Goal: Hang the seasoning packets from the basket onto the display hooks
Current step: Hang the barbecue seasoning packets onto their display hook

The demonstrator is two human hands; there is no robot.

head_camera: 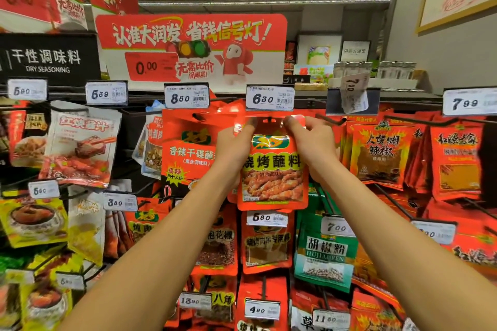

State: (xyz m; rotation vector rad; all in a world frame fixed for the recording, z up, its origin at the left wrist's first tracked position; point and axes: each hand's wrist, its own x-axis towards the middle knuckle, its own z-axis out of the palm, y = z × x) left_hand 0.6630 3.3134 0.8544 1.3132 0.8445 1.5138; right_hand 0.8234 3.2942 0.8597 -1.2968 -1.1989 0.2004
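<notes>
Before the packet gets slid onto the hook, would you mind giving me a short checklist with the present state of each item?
1. Both hands hold the packet: ok. The left hand and right hand pinch the top corners of the barbecue dip packet.
2. Packet upright, front facing out: ok.
3. Hang hole free of fingers: ok. The hang hole shows between the two grips.
4. Hole lined up under the 6.30 price tag: ok, it sits just below.
5. Hook tip through the hole: cannot tell; the hook is hidden behind the tag and packet.
6. Room left on that hook: cannot tell.
</notes>
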